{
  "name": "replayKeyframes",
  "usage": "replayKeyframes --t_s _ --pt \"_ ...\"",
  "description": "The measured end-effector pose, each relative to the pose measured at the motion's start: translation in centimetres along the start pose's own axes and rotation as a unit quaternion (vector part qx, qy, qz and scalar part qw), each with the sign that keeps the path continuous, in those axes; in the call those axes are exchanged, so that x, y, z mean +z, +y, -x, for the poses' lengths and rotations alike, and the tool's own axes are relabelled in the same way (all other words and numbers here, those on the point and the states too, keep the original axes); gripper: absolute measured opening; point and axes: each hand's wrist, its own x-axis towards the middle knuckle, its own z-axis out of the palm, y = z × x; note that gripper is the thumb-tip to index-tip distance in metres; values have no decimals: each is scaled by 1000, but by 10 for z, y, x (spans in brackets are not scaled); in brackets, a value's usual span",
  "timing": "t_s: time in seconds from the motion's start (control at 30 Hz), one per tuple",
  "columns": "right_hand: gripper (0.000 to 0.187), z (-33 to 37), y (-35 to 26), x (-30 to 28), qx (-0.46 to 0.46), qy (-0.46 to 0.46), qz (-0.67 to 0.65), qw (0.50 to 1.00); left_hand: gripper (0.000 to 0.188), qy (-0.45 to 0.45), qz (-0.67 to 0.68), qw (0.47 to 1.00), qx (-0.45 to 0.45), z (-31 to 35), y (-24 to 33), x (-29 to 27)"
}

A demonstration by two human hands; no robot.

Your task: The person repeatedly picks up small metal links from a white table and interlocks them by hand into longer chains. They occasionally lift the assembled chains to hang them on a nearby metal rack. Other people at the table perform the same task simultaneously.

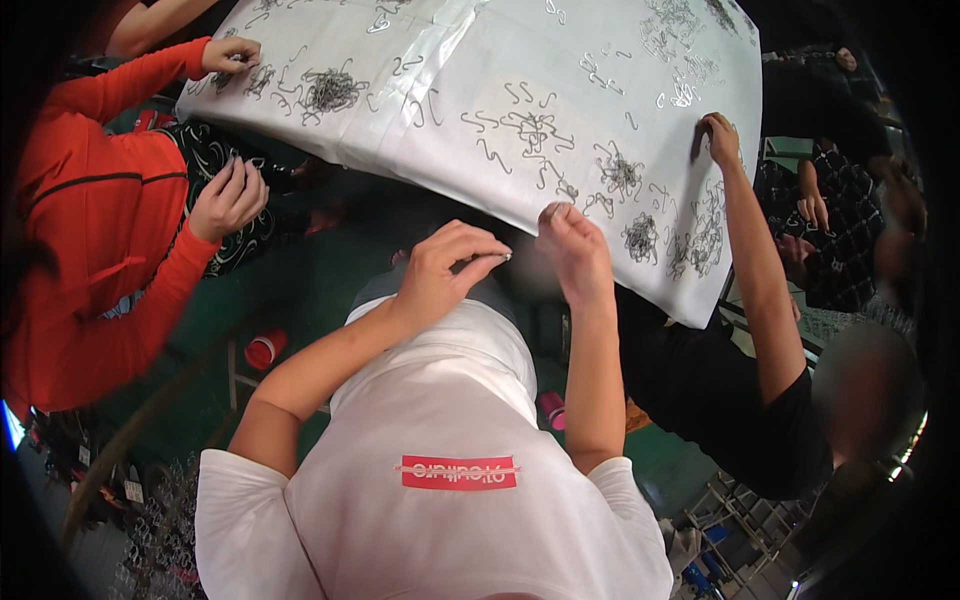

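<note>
My left hand is held in front of my body, short of the table edge. Its thumb and forefinger pinch together, with a tiny shiny tip showing between them; the rest is hidden. To its right, my right hand is raised by the table's near edge. Its fingers are curled together, a little blurred, and whatever they may hold cannot be made out. Beyond both hands, a loose pile of S-shaped metal hooks lies on the white-covered table. A smaller heap of hooks lies to its right.
A person in an orange top works at the left, one hand at hooks on the table. At the right, another person's arm reaches onto the table beside more hooks. A red container stands low on the left.
</note>
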Motion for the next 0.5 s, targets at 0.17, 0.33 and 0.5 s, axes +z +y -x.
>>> replayKeyframes --t_s 0.17,0.33,0.5 --pt "9 51 12 40 -57 15 54 997 18 0 -8 999 41 2 2 0" --pt "6 54 16 46 -98 44 62 992 16 -20 -16 998 56 -3 3 3" --pt "5 50 24 40 -176 82 74 978 16 -57 -22 997 51 -11 -1 7"
